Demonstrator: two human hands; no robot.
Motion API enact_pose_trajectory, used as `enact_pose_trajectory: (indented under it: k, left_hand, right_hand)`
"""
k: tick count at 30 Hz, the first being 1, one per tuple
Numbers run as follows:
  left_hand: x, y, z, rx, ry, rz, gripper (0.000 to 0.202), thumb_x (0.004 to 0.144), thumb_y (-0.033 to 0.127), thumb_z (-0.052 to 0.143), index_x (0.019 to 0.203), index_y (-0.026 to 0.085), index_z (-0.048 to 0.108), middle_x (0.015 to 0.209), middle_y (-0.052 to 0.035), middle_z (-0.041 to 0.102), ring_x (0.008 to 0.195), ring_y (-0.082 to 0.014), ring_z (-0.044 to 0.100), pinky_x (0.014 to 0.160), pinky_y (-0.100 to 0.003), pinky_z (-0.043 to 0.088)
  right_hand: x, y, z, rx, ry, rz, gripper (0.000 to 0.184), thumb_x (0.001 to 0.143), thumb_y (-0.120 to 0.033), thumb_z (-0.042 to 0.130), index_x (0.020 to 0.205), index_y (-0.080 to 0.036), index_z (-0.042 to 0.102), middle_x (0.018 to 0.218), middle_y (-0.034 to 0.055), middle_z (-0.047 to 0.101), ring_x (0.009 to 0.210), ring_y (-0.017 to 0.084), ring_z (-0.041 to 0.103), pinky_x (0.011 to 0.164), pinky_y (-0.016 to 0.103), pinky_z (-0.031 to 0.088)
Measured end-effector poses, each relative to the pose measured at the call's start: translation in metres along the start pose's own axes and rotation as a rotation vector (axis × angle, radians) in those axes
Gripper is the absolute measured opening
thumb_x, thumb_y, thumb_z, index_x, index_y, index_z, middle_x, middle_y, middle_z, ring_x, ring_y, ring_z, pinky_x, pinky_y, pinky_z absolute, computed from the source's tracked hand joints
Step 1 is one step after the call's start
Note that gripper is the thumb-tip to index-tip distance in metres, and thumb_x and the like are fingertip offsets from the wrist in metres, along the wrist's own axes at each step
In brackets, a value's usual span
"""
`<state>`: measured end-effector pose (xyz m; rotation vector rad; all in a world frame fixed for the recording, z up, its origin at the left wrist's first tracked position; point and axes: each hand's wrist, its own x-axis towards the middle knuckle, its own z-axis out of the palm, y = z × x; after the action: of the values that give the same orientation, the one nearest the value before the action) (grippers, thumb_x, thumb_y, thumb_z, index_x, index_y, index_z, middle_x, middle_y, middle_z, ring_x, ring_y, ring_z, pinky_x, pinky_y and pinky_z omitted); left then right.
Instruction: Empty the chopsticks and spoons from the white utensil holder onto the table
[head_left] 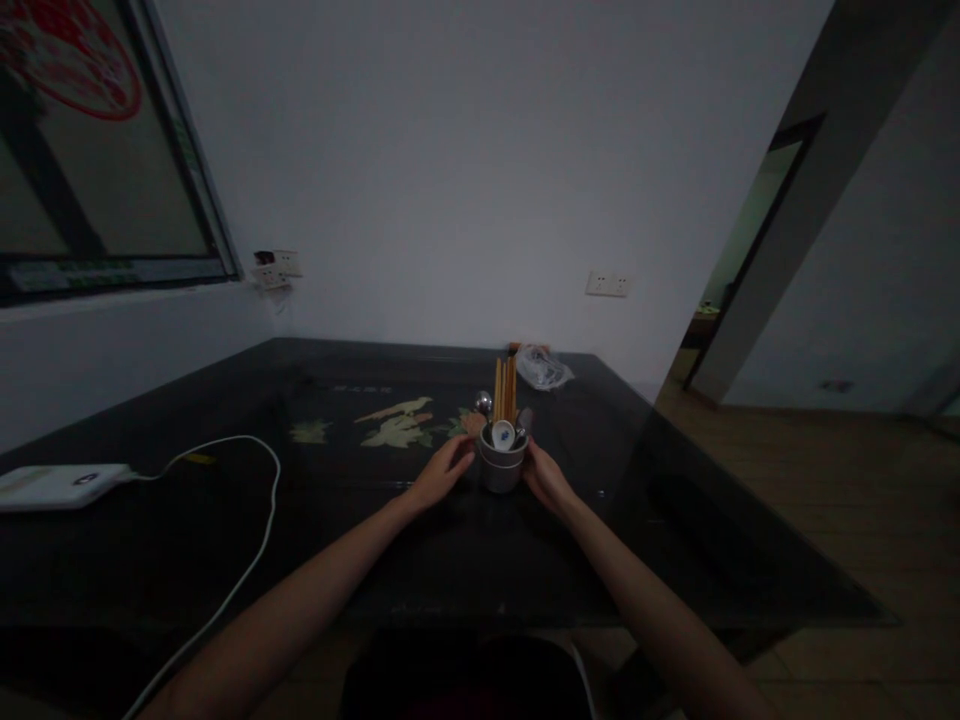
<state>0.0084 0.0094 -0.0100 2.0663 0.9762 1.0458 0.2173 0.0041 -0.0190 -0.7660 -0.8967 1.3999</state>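
A small grey utensil cup [501, 470] stands on the dark glass table [337, 540], a little right of its middle. It holds wooden chopsticks [505, 390], a white ceramic spoon [502, 434] and metal spoons [483, 404]. My left hand [442, 472] rests against the cup's left side. Against its right side lies my right hand [547, 478]. Both hands cup it from either side; how firmly they grip is hard to tell in the dim light.
A white device [60, 485] with a white cable [247, 520] lies at the table's left. A clear plastic bag [544, 366] sits at the far edge. Bird and leaf pictures [394, 425] show under the glass. Wooden floor and a doorway [750, 250] are to the right.
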Motion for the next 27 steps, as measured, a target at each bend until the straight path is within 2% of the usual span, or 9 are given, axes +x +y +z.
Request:
enact_pose_trajectory:
  k: [3, 9, 14, 17, 21, 24, 27]
  left_hand:
    - [0.002, -0.003, 0.001, -0.126, 0.009, 0.001, 0.049, 0.089, 0.046, 0.045, 0.129, 0.018, 0.042, 0.131, -0.0120, 0.050, 0.120, -0.0225, 0.047, 0.099, -0.037, 0.039]
    - [0.000, 0.003, 0.001, -0.279, -0.020, 0.065, 0.066, 0.082, 0.050, 0.056, 0.135, 0.017, 0.035, 0.139, -0.0157, 0.042, 0.127, -0.0274, 0.041, 0.102, -0.042, 0.038]
    - [-0.003, 0.008, 0.000, -0.239, -0.023, 0.053, 0.079, 0.071, 0.048, 0.070, 0.135, 0.017, 0.034, 0.137, -0.0153, 0.045, 0.125, -0.0288, 0.044, 0.106, -0.044, 0.034]
    - [-0.004, 0.010, 0.000, -0.206, -0.015, 0.037, 0.078, 0.069, 0.046, 0.072, 0.132, 0.017, 0.037, 0.136, -0.0144, 0.047, 0.124, -0.0284, 0.045, 0.106, -0.043, 0.033]
    - [-0.004, 0.011, 0.002, -0.207, 0.022, 0.030, 0.078, 0.067, 0.042, 0.075, 0.131, 0.017, 0.038, 0.133, -0.0143, 0.049, 0.123, -0.0289, 0.046, 0.106, -0.044, 0.034]
    - [-0.005, 0.011, 0.004, -0.219, 0.059, 0.027, 0.082, 0.066, 0.038, 0.076, 0.133, 0.016, 0.036, 0.133, -0.0158, 0.049, 0.123, -0.0297, 0.046, 0.106, -0.046, 0.034]
    - [-0.006, 0.010, 0.006, -0.242, 0.065, 0.029, 0.086, 0.064, 0.037, 0.078, 0.135, 0.016, 0.034, 0.133, -0.0168, 0.048, 0.124, -0.0301, 0.046, 0.106, -0.046, 0.033]
  right_hand:
    - [-0.003, 0.002, 0.005, -0.036, -0.050, -0.003, 0.030, 0.075, -0.044, 0.064, 0.089, -0.019, 0.069, 0.093, 0.0036, 0.073, 0.097, 0.019, 0.063, 0.087, 0.030, 0.047]
    - [-0.007, 0.001, 0.008, -0.066, -0.168, 0.018, 0.030, 0.073, -0.043, 0.067, 0.090, -0.018, 0.071, 0.098, 0.0041, 0.072, 0.097, 0.020, 0.062, 0.090, 0.031, 0.045]
    - [-0.013, -0.001, 0.012, -0.103, -0.261, 0.076, 0.030, 0.074, -0.043, 0.066, 0.090, -0.018, 0.071, 0.099, 0.0052, 0.072, 0.096, 0.021, 0.063, 0.092, 0.033, 0.044]
    - [-0.017, -0.005, 0.015, -0.117, -0.280, 0.097, 0.029, 0.074, -0.043, 0.066, 0.089, -0.018, 0.070, 0.098, 0.0059, 0.072, 0.097, 0.022, 0.063, 0.092, 0.035, 0.045]
    - [-0.020, -0.015, 0.016, -0.140, -0.273, 0.107, 0.025, 0.070, -0.030, 0.065, 0.093, -0.020, 0.069, 0.102, 0.0053, 0.070, 0.101, 0.023, 0.062, 0.095, 0.037, 0.044]
    - [-0.021, -0.021, 0.012, -0.187, -0.368, 0.101, 0.037, 0.065, -0.018, 0.064, 0.102, -0.022, 0.067, 0.111, 0.0045, 0.067, 0.109, 0.023, 0.058, 0.101, 0.038, 0.039]
    - [-0.022, -0.021, 0.008, -0.251, -0.474, 0.074, 0.058, 0.058, -0.010, 0.070, 0.114, -0.024, 0.060, 0.124, 0.0043, 0.060, 0.118, 0.023, 0.052, 0.107, 0.041, 0.033]
